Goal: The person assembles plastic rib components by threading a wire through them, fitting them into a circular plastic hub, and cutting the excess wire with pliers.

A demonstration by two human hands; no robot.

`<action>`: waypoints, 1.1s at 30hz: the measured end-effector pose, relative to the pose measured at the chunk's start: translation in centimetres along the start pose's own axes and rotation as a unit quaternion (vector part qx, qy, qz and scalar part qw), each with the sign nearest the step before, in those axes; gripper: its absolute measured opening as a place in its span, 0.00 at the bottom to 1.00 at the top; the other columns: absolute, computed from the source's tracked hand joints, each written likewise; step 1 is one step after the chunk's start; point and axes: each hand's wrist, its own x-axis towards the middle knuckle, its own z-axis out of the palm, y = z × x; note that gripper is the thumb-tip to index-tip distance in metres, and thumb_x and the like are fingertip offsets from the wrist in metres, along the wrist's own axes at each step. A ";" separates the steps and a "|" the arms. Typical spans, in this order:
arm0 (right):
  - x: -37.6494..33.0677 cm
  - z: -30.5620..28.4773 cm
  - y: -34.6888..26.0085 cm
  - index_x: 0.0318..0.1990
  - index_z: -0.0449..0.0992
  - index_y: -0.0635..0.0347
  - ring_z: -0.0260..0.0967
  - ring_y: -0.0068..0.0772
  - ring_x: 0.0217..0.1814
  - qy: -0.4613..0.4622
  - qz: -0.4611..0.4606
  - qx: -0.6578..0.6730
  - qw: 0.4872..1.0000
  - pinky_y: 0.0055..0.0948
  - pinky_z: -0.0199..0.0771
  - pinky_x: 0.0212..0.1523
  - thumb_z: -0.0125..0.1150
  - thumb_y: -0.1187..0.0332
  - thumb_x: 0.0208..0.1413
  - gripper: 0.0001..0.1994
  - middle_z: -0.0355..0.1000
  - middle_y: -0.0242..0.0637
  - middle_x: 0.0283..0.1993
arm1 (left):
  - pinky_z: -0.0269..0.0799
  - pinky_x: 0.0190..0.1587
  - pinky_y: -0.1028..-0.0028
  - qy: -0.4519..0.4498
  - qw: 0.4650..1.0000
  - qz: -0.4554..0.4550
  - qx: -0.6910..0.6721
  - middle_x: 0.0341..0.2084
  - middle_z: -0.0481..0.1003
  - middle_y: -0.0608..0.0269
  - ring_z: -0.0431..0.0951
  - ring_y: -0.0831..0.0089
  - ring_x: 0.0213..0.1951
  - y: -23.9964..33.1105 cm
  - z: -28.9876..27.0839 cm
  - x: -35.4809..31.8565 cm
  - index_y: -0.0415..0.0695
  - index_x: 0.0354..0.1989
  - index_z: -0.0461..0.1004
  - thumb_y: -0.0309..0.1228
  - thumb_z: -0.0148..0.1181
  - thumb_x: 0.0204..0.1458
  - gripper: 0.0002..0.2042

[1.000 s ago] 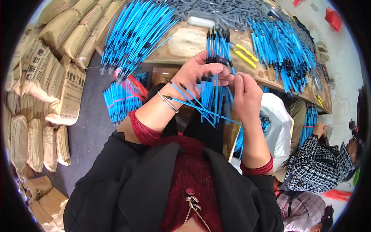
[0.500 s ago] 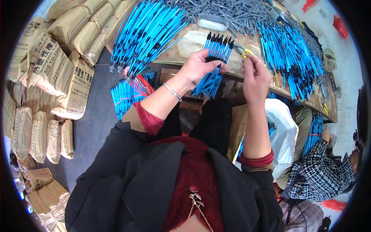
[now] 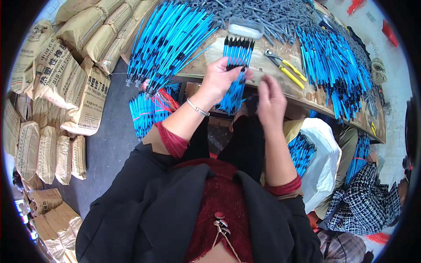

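Note:
My left hand (image 3: 219,79) is closed around a bundle of thin blue tubes (image 3: 237,55) with black pointed tips. The tips fan out in a row above my fingers, and the tubes hang below the hand over the table's front edge. Just right of the bundle is my right hand (image 3: 272,103), slightly blurred. Its fingers are stretched upward, apart from the tubes, and I see nothing held in them. Beyond it, pliers (image 3: 286,69) with yellow handles lie on the wooden table (image 3: 210,55).
A large pile of blue tubes (image 3: 169,41) covers the table's left, another pile (image 3: 333,65) its right. Grey parts (image 3: 272,15) heap behind a clear plastic box (image 3: 245,28). Brown paper sacks (image 3: 57,74) stack at left. A white sack (image 3: 322,162) holds tubes; a person in a checked sleeve (image 3: 368,197) sits right.
My right hand has moved left and down, away from the pliers, and its fingers have straightened. The tube bundle in my left hand has shifted slightly left.

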 end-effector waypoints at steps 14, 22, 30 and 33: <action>3.2 0.5 -5.5 0.31 0.74 0.67 0.66 0.19 0.21 -0.057 -0.094 -0.078 0.991 0.19 0.66 0.25 0.59 0.71 0.49 0.07 0.71 0.36 0.22 | 0.72 0.40 0.78 -0.004 0.998 0.043 0.046 0.33 0.75 0.65 0.74 0.79 0.35 -0.4 0.3 -2.1 0.39 0.40 0.72 0.20 0.54 0.50 0.09; 3.0 1.6 -4.3 0.31 0.73 0.68 0.65 0.17 0.23 -0.109 0.092 0.105 0.984 0.17 0.66 0.26 0.57 0.71 0.52 0.07 0.70 0.30 0.22 | 0.70 0.41 0.79 -0.007 0.998 0.017 0.060 0.34 0.74 0.66 0.73 0.80 0.36 -0.5 -0.2 -2.2 0.39 0.40 0.72 0.20 0.55 0.50 0.09; 2.9 1.8 -4.2 0.33 0.72 0.67 0.66 0.19 0.25 -0.105 0.049 0.045 0.992 0.18 0.67 0.28 0.57 0.71 0.51 0.07 0.70 0.30 0.24 | 0.70 0.41 0.79 0.002 1.000 0.009 0.020 0.35 0.75 0.66 0.73 0.80 0.36 -0.9 -0.6 -2.0 0.39 0.41 0.72 0.20 0.55 0.50 0.10; 3.2 1.2 -4.7 0.37 0.71 0.67 0.69 0.22 0.31 -0.158 0.051 -0.026 0.986 0.21 0.68 0.34 0.57 0.72 0.51 0.08 0.71 0.33 0.29 | 0.70 0.42 0.79 0.004 0.999 0.005 0.032 0.35 0.75 0.66 0.73 0.80 0.37 -0.9 -0.8 -2.6 0.39 0.41 0.72 0.20 0.54 0.49 0.10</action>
